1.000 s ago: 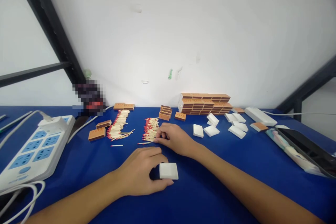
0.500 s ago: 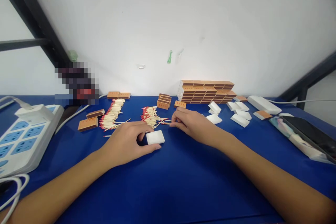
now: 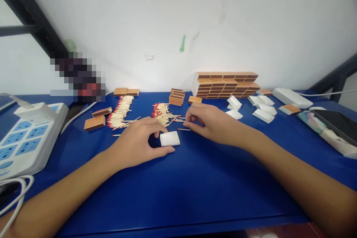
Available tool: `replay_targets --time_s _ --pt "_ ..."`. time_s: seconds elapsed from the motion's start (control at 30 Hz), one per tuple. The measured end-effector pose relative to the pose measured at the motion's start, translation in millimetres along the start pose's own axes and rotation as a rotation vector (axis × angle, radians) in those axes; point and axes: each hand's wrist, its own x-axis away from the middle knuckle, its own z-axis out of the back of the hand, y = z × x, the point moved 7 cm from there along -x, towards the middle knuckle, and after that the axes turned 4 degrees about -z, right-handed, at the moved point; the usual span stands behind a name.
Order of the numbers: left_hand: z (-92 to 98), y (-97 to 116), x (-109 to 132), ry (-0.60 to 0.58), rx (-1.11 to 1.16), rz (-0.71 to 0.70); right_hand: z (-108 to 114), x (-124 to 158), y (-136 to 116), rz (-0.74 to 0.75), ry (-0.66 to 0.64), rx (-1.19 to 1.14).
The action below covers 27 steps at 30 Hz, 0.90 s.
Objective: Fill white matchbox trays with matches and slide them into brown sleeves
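Beside the loose matches, my left hand [image 3: 139, 143] curves around a small white matchbox tray [image 3: 170, 139], fingers at its upper left and thumb along its near side. My right hand [image 3: 210, 121] is closed in a pinch at the right end of the matches, at the tail of a match [image 3: 179, 121]. Another match [image 3: 183, 129] lies just below those fingertips. A heap of red-tipped matches [image 3: 161, 113] spreads between the hands. Farther left is a longer row of matches [image 3: 120, 111], with a single match [image 3: 116, 135] near my left hand.
Stacked matchboxes [image 3: 225, 85] stand against the wall. White trays [image 3: 264, 113] lie at right, beside a white power strip [image 3: 292, 97] and a phone [image 3: 337, 126]. Upright matchbox sleeves [image 3: 176, 97] stand behind the heap. A large socket strip [image 3: 36, 134] with cables occupies the left.
The view has tilted slightly downward. My right hand has shifted a little to the right of the heap, and a match now shows apart below its fingertips. My left hand stays at the tray.
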Motion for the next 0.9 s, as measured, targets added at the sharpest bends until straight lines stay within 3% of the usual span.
replay_targets --time_s 0.27,0.43,0.7,0.9 --pt "3.5 5.4 -1.5 -0.005 0.007 -0.053 3.7 -2.5 6.2 -0.115 0.09 -0.389" --pt "5.6 6.8 -2.4 -0.001 -0.006 -0.081 -1.2 -5.6 11.5 -0.208 0.051 -0.498" --pt "5.0 5.2 -2.7 -0.012 -0.021 -0.054 -10.8 -5.7 21.2 -0.232 -0.089 -0.188" --pt "5.2 7.2 -3.3 0.012 -0.044 -0.1 -3.7 -2.1 18.9 -0.242 -0.105 -0.058"
